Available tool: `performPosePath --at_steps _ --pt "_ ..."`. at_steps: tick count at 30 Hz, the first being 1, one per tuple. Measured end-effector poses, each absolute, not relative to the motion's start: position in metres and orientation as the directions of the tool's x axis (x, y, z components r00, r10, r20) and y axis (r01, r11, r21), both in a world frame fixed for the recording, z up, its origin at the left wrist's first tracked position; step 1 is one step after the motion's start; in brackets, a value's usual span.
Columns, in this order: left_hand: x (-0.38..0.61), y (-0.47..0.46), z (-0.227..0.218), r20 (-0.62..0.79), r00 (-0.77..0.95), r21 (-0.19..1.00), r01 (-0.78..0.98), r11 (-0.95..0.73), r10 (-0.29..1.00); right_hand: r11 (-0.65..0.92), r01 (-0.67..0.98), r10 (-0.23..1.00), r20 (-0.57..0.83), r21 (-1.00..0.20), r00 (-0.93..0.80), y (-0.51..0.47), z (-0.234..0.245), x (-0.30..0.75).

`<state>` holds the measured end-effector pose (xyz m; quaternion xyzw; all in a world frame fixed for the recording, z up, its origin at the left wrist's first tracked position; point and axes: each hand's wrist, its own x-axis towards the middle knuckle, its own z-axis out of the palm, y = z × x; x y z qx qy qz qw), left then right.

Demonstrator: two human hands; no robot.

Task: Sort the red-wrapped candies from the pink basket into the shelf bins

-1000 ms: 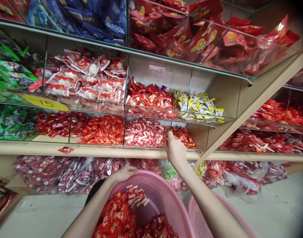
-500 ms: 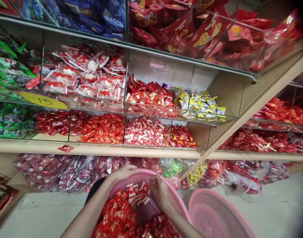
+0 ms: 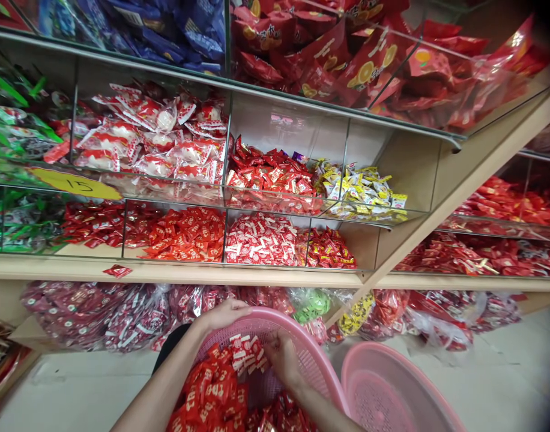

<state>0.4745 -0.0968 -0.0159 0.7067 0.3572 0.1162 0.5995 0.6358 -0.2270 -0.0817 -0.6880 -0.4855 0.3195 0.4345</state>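
My left hand [image 3: 226,314] is closed over the far left rim of a pink plastic basket [image 3: 317,353]. Inside the basket, my right hand [image 3: 281,358] has its fingers curled together beside a small heap of red-and-white wrapped candies [image 3: 247,354]. Whatever those fingers hold, if anything, is hidden. Bright red candies with gold lettering [image 3: 214,393] fill the basket's left side. Darker red wrapped candies [image 3: 284,414] lie at its near right, partly behind my right forearm.
A second pink basket [image 3: 437,393] stands on the floor at the right. Ahead are glass-fronted shelves of sorted candies [image 3: 262,240] and a wooden ledge [image 3: 239,275] carrying one loose red packet [image 3: 117,271]. Bulging plastic bags of candy [image 3: 77,312] sit beneath. A slanting wooden post [image 3: 464,180] rises at right.
My right hand has moved slightly down and left inside the basket, closer to the red-and-white candies. My left hand keeps its place on the rim.
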Motion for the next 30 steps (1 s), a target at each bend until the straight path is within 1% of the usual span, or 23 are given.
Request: performPosePath --at_steps 3,4,6,9,12,14,17,19,20,21,23,24,26,28,30 --pt "0.475 -0.097 -0.015 -0.266 0.716 0.929 0.369 -0.027 0.646 -0.288 0.252 0.933 -0.212 -0.924 0.290 -0.231 -0.078 0.633" --pt "0.475 -0.097 -0.015 -0.268 0.715 0.928 0.371 -0.026 0.646 -0.307 0.244 0.932 -0.238 -0.920 0.275 -0.232 -0.077 0.633" --pt "0.474 -0.097 -0.015 -0.270 0.712 0.927 0.374 -0.024 0.648 -0.298 0.299 0.938 -0.219 -0.907 0.270 -0.234 -0.077 0.634" --pt "0.473 -0.098 -0.014 -0.267 0.712 0.927 0.374 -0.029 0.649 -0.237 0.470 0.955 -0.114 -0.850 0.274 -0.237 -0.080 0.638" --pt "0.473 -0.100 -0.012 -0.259 0.713 0.927 0.373 -0.040 0.652 -0.176 0.647 0.968 -0.011 -0.742 0.250 -0.237 -0.076 0.642" --pt "0.473 -0.101 -0.010 -0.255 0.712 0.926 0.374 -0.046 0.654 -0.150 0.724 0.970 0.042 -0.674 0.239 -0.236 -0.062 0.643" --pt "0.474 -0.101 -0.010 -0.250 0.717 0.929 0.366 -0.046 0.651 -0.041 0.776 0.981 0.120 -0.630 0.150 -0.227 -0.018 0.645" --pt "0.474 -0.101 -0.010 -0.247 0.719 0.933 0.357 -0.041 0.650 0.091 0.760 0.981 0.187 -0.643 0.041 -0.214 0.023 0.649" --pt "0.475 -0.101 -0.010 -0.247 0.717 0.933 0.357 -0.039 0.652 0.150 0.745 0.972 0.233 -0.650 0.007 -0.205 0.044 0.653" --pt "0.475 -0.101 -0.010 -0.249 0.714 0.934 0.357 -0.033 0.654 0.188 0.741 0.957 0.290 -0.644 0.009 -0.194 0.064 0.657" --pt "0.475 -0.101 -0.011 -0.259 0.710 0.935 0.355 -0.014 0.655 0.254 0.767 0.918 0.396 -0.589 0.001 -0.171 0.098 0.667" --pt "0.475 -0.101 -0.012 -0.263 0.711 0.936 0.352 -0.006 0.652 0.261 0.799 0.908 0.418 -0.542 -0.013 -0.158 0.111 0.672" --pt "0.475 -0.100 -0.015 -0.263 0.717 0.939 0.345 -0.001 0.645 0.207 0.872 0.925 0.379 -0.444 -0.027 -0.133 0.127 0.683" --pt "0.474 -0.098 -0.019 -0.261 0.713 0.936 0.352 -0.011 0.651 0.125 0.932 0.964 0.266 -0.342 -0.032 -0.113 0.134 0.690" --pt "0.474 -0.096 -0.022 -0.259 0.706 0.931 0.364 -0.024 0.659 0.080 0.961 0.986 0.160 -0.266 -0.038 -0.100 0.135 0.693"
